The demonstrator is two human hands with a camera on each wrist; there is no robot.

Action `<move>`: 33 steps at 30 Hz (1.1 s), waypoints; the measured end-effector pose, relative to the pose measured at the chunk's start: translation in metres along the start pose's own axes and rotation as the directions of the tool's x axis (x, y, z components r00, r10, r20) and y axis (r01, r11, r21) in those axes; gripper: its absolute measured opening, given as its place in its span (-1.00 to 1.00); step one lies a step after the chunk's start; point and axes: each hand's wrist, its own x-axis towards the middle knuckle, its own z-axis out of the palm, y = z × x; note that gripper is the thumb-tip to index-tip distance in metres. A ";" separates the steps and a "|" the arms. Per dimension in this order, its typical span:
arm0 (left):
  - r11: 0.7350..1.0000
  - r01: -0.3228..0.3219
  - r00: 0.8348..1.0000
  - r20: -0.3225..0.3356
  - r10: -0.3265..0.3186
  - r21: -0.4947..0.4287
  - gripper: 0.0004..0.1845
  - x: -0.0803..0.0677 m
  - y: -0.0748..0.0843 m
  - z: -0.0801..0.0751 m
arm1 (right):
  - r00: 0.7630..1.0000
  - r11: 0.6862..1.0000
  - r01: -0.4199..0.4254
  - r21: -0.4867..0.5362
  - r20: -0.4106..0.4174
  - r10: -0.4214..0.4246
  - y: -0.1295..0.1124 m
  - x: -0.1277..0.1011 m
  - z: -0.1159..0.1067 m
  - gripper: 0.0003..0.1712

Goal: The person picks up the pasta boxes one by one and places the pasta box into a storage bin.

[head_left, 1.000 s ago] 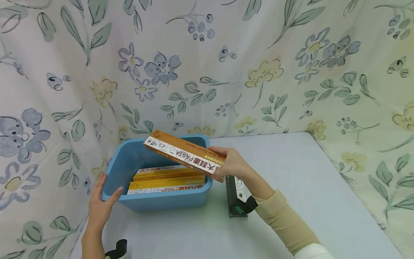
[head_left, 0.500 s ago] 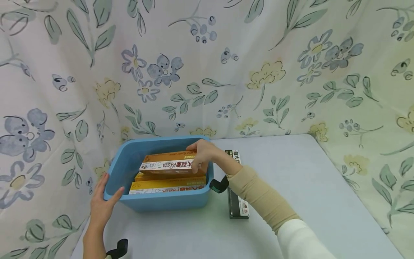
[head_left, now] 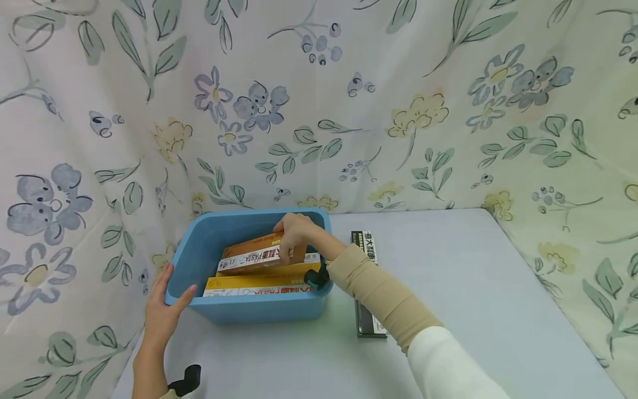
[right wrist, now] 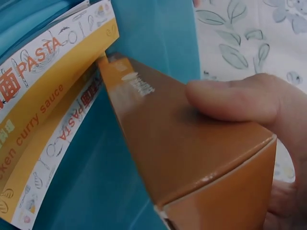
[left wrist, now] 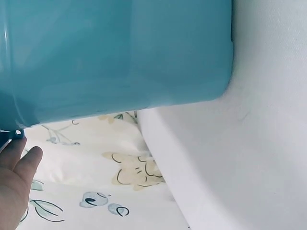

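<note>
My right hand (head_left: 294,235) grips the right end of a brown pasta box (right wrist: 158,129) inside the blue plastic bin (head_left: 259,313). In the right wrist view the thumb presses on the box's brown face, and the other fingers are mostly hidden behind it. The box tilts, its left end lower, above two yellow pasta boxes. The front one (head_left: 249,284) lies along the near wall; the one behind it is partly covered. My left hand (head_left: 161,310) rests with spread, fairly straight fingers against the bin's front left corner, fingertips touching the rim in the left wrist view.
A black and white pasta box (head_left: 366,327) lies on the white table (head_left: 473,288) right of the bin, partly hidden under my right forearm. A floral curtain (head_left: 389,111) hangs behind and left of the table.
My right hand has carried the brown pasta box left and down, from above the bin's right rim to inside the bin. The left hand has stayed at the corner.
</note>
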 end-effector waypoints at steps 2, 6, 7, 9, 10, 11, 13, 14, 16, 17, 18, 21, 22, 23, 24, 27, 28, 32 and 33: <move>1.000 -0.003 1.000 -0.002 0.003 -0.001 -0.11 0.000 0.001 0.001 | 1.000 1.000 -0.002 -0.014 0.005 0.002 -0.001 0.003 0.000 -0.07; 1.000 -0.008 1.000 -0.007 0.008 -0.003 -0.12 0.000 0.000 0.001 | 1.000 0.999 0.027 -0.027 0.011 -0.027 -0.004 0.007 0.002 -0.06; 1.000 -0.009 1.000 -0.008 0.009 -0.004 -0.12 0.000 0.000 0.001 | 0.999 0.999 0.036 -0.028 0.010 -0.036 -0.004 0.009 0.003 -0.06; 1.000 -0.012 1.000 -0.010 0.012 -0.005 -0.12 0.000 0.000 0.001 | 0.998 0.998 0.059 -0.038 0.013 -0.058 -0.004 0.012 0.004 -0.07; 1.000 -0.015 1.000 -0.011 0.015 -0.006 -0.12 0.000 0.000 0.001 | 0.997 0.997 0.071 -0.040 0.015 -0.071 -0.003 0.013 0.005 -0.06; 1.000 -0.018 1.000 -0.012 0.018 -0.005 -0.12 0.000 0.000 0.001 | 0.996 0.995 0.087 -0.048 0.015 -0.087 -0.003 0.013 0.006 -0.06; 1.000 -0.023 1.000 -0.016 0.023 -0.005 -0.12 0.000 0.000 0.001 | 0.993 0.992 0.114 -0.060 0.023 -0.113 -0.003 0.015 0.007 -0.05; 1.000 -0.025 1.000 -0.019 0.025 -0.006 -0.12 0.000 0.000 0.002 | 0.992 0.990 0.126 -0.065 0.027 -0.124 -0.003 0.016 0.007 -0.06; 1.000 -0.029 0.999 -0.026 0.029 -0.006 -0.12 0.000 0.000 0.002 | 0.990 0.988 0.139 -0.068 0.042 -0.137 -0.003 0.016 0.007 -0.05; 1.000 -0.031 0.999 -0.029 0.030 -0.005 -0.12 0.000 0.000 0.003 | 0.989 0.987 0.142 -0.076 0.051 -0.139 -0.003 0.017 0.006 -0.06; 0.999 -0.033 0.999 -0.031 0.033 -0.006 -0.12 0.000 0.000 0.003 | 0.989 0.987 0.141 -0.077 0.060 -0.137 -0.003 0.017 0.005 -0.07; 0.999 -0.040 0.999 -0.032 0.039 -0.008 -0.12 0.001 -0.001 0.005 | 0.987 0.986 0.140 -0.092 0.096 -0.131 -0.004 0.020 0.001 -0.09; 0.999 -0.040 0.999 -0.029 0.040 -0.015 -0.13 0.001 -0.001 0.005 | 0.986 0.986 0.137 -0.097 0.106 -0.126 -0.005 0.021 0.000 -0.09; 0.999 -0.042 0.999 -0.024 0.041 -0.022 -0.13 0.002 -0.002 0.005 | 0.986 0.986 0.135 -0.099 0.113 -0.123 -0.005 0.022 -0.001 -0.10; 0.999 -0.043 0.999 -0.019 0.042 -0.029 -0.13 0.002 -0.002 0.005 | 0.986 0.987 0.131 -0.094 0.120 -0.119 -0.005 0.023 -0.002 -0.10; 0.998 -0.042 0.999 -0.003 0.042 -0.045 -0.14 0.002 -0.002 0.003 | 0.985 0.987 0.124 -0.099 0.134 -0.110 -0.005 0.025 -0.004 -0.10; 0.998 -0.043 0.999 0.000 0.043 -0.050 -0.14 0.002 -0.002 0.002 | 0.985 0.988 0.122 -0.098 0.136 -0.108 -0.005 0.025 -0.004 -0.10; 0.998 -0.046 0.999 0.000 0.046 -0.042 -0.13 0.002 -0.002 0.001 | 0.982 0.986 0.137 -0.095 0.145 -0.122 -0.004 0.026 -0.005 -0.09; 0.998 -0.046 0.999 -0.003 0.046 -0.038 -0.14 0.002 -0.002 0.000 | 0.981 0.985 0.143 -0.097 0.147 -0.128 -0.003 0.027 -0.005 -0.09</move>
